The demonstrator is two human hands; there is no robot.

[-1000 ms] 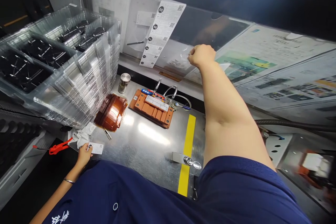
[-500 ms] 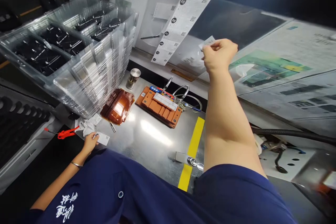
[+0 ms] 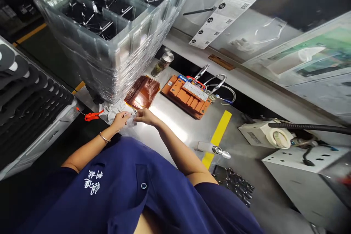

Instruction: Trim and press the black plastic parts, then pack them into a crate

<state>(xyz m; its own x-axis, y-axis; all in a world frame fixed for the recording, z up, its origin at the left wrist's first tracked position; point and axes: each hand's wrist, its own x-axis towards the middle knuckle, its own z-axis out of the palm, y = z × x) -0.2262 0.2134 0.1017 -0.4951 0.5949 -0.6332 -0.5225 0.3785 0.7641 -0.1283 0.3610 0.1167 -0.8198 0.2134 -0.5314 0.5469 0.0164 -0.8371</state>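
Low over the near left of the metal table, my left hand (image 3: 121, 120) pinches a small white printed label (image 3: 132, 120). My right hand (image 3: 146, 116) has come up to it from the other side, thumb and fingers closed at the label's right edge. Whether a second label sits in those fingers is too small to tell. Just beyond the hands lies a thin metal tool (image 3: 134, 109), against a stack of shiny amber-brown film sheets (image 3: 143, 92). Crumpled white tissue (image 3: 111, 111) and an orange-red air blow gun (image 3: 91, 116) are left of my left hand.
Tall clear trays (image 3: 117, 62) with black parts stand at the back left. Farther back are a lidded jar (image 3: 163, 64) and an orange fixture (image 3: 186, 97) with cables. An open-lidded bottle (image 3: 205, 147) stands by yellow tape (image 3: 219, 131). A label strip (image 3: 222, 11) hangs on the wall.
My right hand has come down from the wall, where it held a small white label, to beside my left hand. The view has shifted left and down.
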